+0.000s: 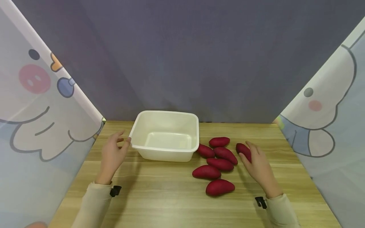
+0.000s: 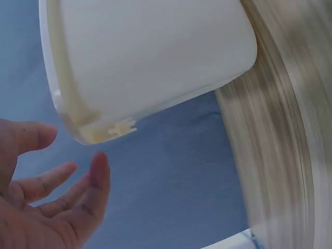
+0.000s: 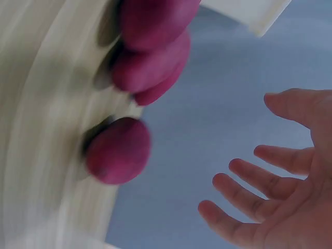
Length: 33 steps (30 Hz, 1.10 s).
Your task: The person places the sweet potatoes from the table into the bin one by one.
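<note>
A white plastic tub [image 1: 166, 155] sits at the back of the table, its inside bare. My left hand [image 1: 114, 155] is beside its left end, fingers spread and loosely bent; the left wrist view shows a small gap between this hand [image 2: 57, 202] and the tub's rim [image 2: 78, 136]. To the right, my right hand [image 1: 258, 164] hovers over a single red-skinned sweet potato [image 1: 243, 150], partly covering it. In the right wrist view the fingers of that hand [image 3: 280, 192] are spread apart, holding nothing, with the sweet potato [image 3: 119, 150] lying off to the left.
Several more sweet potatoes [image 1: 219, 187] lie in a loose group between the tub and my right hand. One of them [image 1: 206, 151] lies right at the tub's right side. A dark grey curtain [image 1: 194, 57] stands behind the wooden table [image 1: 159, 202], with cartoon-print cloths at both sides.
</note>
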### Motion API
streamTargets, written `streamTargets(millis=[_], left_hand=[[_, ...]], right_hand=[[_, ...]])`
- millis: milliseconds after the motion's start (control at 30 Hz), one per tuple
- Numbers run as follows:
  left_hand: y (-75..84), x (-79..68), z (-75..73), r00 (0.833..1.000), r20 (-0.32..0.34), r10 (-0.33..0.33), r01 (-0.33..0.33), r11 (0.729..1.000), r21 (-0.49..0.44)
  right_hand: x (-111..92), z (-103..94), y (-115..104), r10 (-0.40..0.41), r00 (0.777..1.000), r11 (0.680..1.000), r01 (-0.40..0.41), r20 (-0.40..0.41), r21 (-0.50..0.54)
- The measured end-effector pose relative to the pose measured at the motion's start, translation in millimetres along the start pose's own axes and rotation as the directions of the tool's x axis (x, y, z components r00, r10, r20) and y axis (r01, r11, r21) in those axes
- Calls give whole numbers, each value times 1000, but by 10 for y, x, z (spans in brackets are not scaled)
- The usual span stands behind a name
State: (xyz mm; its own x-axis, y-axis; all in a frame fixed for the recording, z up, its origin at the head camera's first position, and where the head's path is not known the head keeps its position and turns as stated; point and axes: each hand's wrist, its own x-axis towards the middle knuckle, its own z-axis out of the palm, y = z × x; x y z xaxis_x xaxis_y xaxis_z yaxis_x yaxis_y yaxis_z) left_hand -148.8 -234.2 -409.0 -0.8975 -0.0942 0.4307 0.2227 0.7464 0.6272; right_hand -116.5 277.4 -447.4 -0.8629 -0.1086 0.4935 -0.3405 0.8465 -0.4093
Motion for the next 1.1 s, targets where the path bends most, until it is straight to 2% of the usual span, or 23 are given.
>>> streamTargets(millis=[67,167,300,400,633,767,933,1100], left_hand=[[-43,75,-5,998,43,-52,53,998,-44],[-99,148,0,986,113,-123,136,984,-116],[-149,200,12,963,175,-205,242,943,-227],[-165,216,12,951,193,-242,289,916,-279],[-168,233,0,942,213,-260,320,888,-329],[-174,230,0,940,222,-261,326,878,-349],[-161,207,-12,939,229,-257,329,867,-374],[-154,182,-21,935,242,-258,339,850,-403]], right_hand=[[41,-16,101,68,996,997,-70,57,19],[96,-19,262,135,982,990,-140,134,30],[149,11,453,188,958,977,-205,217,57],[177,36,562,225,935,961,-259,272,95],[205,82,751,296,869,922,-369,397,120],[185,119,814,327,836,894,-425,440,143],[167,127,831,354,815,848,-487,458,211],[175,119,827,378,790,784,-551,483,286]])
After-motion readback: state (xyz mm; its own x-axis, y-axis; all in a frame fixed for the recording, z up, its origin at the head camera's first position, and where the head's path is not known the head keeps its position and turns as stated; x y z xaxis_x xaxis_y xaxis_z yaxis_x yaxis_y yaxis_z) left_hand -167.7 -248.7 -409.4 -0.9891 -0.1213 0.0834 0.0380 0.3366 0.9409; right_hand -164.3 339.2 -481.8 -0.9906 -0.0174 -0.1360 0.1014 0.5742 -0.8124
